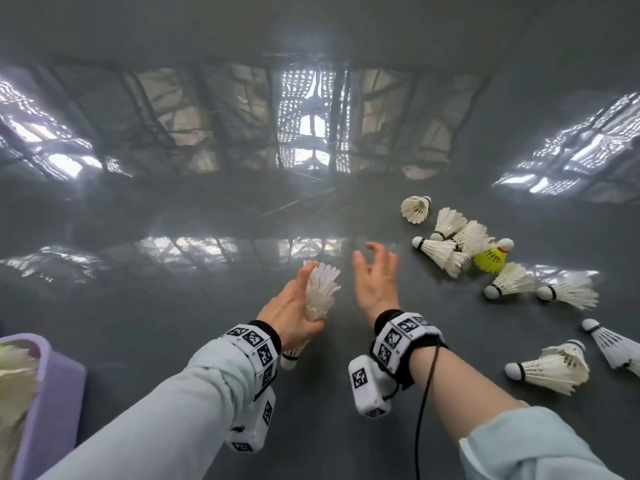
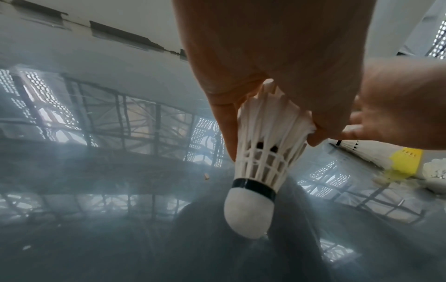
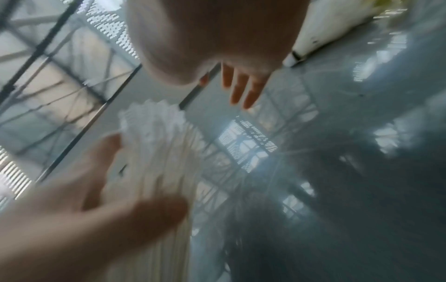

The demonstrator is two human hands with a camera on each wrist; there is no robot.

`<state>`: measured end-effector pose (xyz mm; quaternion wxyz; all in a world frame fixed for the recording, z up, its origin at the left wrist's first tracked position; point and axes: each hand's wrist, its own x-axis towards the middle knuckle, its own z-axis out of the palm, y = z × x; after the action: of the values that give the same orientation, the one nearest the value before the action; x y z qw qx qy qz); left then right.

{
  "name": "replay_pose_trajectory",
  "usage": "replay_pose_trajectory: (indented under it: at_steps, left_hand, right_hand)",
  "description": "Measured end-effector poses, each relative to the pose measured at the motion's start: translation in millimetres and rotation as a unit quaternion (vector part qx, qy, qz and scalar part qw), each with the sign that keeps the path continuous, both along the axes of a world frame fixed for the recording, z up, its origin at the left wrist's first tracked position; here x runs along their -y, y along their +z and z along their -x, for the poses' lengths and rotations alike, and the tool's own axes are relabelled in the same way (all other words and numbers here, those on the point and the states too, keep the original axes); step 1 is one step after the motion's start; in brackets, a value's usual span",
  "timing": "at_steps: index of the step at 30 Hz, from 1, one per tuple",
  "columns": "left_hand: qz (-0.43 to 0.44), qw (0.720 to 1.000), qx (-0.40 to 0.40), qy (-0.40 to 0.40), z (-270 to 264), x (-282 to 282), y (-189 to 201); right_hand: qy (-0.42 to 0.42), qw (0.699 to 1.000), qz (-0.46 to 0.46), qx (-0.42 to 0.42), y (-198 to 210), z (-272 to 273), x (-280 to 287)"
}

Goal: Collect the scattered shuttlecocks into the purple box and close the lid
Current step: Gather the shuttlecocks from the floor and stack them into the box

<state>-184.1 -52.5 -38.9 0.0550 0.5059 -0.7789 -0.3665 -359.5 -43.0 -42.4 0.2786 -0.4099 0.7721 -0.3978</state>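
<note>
My left hand (image 1: 313, 299) grips a nested stack of white shuttlecocks (image 1: 322, 289), feathers pointing away and a cork (image 1: 290, 358) sticking out below the palm. In the left wrist view the fingers (image 2: 224, 124) pinch the feather skirt of the stack (image 2: 263, 158), cork downward. My right hand (image 1: 367, 258) hovers open just right of the stack and holds nothing; its straight fingers (image 3: 241, 89) are blurred in the right wrist view. Several white shuttlecocks (image 1: 440, 251) and a yellow one (image 1: 491, 259) lie scattered on the floor to the right. The purple box (image 1: 52, 393) stands at the lower left.
The glossy grey floor (image 1: 207, 306) mirrors ceiling trusses and bright windows. White feathers (image 1: 14, 375) show inside the purple box; no lid is in view. More white shuttlecocks (image 1: 550, 368) lie at the right edge. A cable (image 1: 424, 403) hangs from my right wrist.
</note>
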Motion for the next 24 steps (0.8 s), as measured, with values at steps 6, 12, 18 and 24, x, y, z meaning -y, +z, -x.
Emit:
replay_pose_trajectory:
  at_steps: [6, 12, 18, 24]
  left_hand:
    - [0.0, 1.0, -0.003, -0.007, -1, 3, -5]
    - [-0.002, 1.0, -0.009, -0.009, 7, 2, -12]
    - [-0.005, 1.0, -0.016, 0.004, 8, 3, -15]
    - [-0.014, 1.0, -0.007, 0.007, 4, 2, -18]
  right_hand:
    - [-0.281, 0.959, 0.023, 0.036, -2, 85, 9]
    - [-0.281, 0.933, 0.019, 0.223, -26, 118, 24]
    - [-0.238, 0.943, -0.034, 0.23, -34, 105, 28]
    - [-0.359, 0.932, 0.021, 0.037, -10, 102, 23]
